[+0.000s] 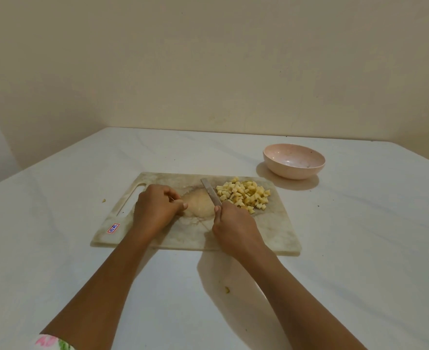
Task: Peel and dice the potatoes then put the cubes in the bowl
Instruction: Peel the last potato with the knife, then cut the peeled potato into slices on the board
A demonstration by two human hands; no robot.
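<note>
— Two bare beige walls (pixel 208 72) meet in a corner behind our white counter (pixel 359 236), which has faint grey veins. What do we have on it?

— We have a rectangular cutting board (pixel 271 231), marbled and scuffed. It has a slot handle (pixel 132 200) on the left and a red-and-blue sticker (pixel 113 228) near that corner.

— And our hands?

— Our left hand (pixel 155 208) lies on the board with its fingers curled under and the thumb tip showing. It sits at the edge of a pale, grainy patch (pixel 199 207). We cannot tell whether it pinches anything.

— The right one?

— Our right hand (pixel 233 228) is wrapped round the handle of a knife (pixel 210 194). The narrow, dull metal blade points away from us, between the patch and the potato cubes (pixel 243 195).

— Where do those sit?

— They sit heaped on the board's far right part, small, yellow and blocky. They are well apart from the bowl (pixel 294 170).

— Describe the bowl.

— It is round, shallow, glossy pink and speckled. It stands on the counter beyond the board's far right corner.

— Anything else?

— Tiny scraps (pixel 227 289) lie on the counter, and a floral sleeve (pixel 52 343) shows at the bottom left.
</note>
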